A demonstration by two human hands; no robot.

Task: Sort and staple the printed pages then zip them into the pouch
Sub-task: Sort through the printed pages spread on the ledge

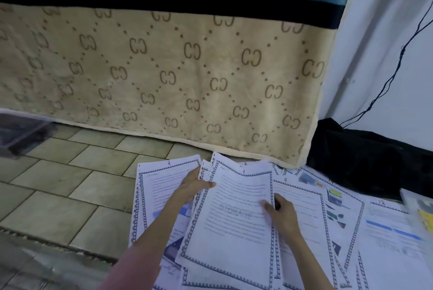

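Left hand grips the left edge of a page stack, thumb on top; right hand pinches its right edge. Stack held low over more pages spread on tiled floor, near a hanging blanket.

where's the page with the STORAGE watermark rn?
Head view, lower centre: the STORAGE page tops the stack gripped between the left hand and right hand, above loose pages on the tiled floor.
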